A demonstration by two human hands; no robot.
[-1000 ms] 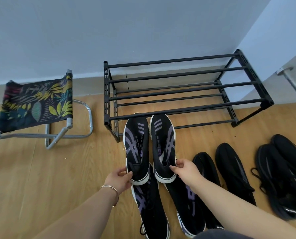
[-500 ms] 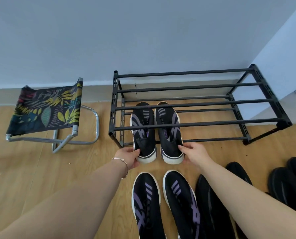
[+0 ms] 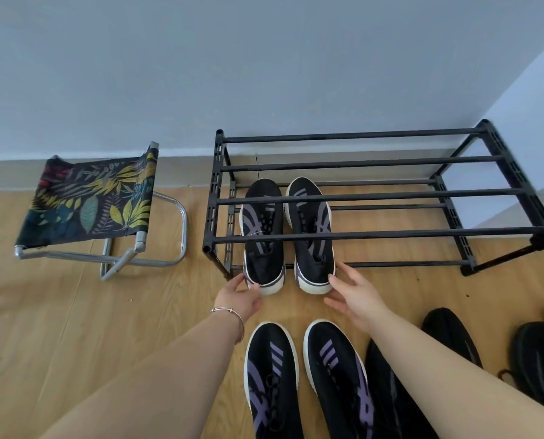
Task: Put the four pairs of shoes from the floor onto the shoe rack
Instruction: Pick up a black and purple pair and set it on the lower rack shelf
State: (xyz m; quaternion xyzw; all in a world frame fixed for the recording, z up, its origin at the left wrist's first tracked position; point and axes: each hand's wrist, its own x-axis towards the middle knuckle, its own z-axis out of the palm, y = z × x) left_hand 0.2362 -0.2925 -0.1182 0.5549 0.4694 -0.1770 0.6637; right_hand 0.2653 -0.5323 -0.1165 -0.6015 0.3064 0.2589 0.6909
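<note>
A black shoe rack [image 3: 375, 235] with two tiers of bars stands against the wall. One black pair with purple stripes and white soles rests on its lower tier at the left end: left shoe [image 3: 262, 223], right shoe [image 3: 310, 223], heels sticking out over the front bar. My left hand [image 3: 237, 299] is loose, with fingertips touching the left shoe's heel. My right hand [image 3: 356, 296] is spread open just beside the right shoe's heel. A second purple-striped pair [image 3: 272, 375] lies on the floor below my hands. Black shoes [image 3: 451, 334] lie to the right, partly hidden by my right arm.
A folding stool [image 3: 90, 201] with a leaf-print fabric seat and metal legs stands left of the rack. More black shoes [image 3: 537, 359] sit at the right edge. A white wall corner juts out behind the rack's right end. The floor is light wood.
The striped pair went from held above the floor to resting on the rack's lower tier. Both hands have loosened and drawn back slightly from the heels.
</note>
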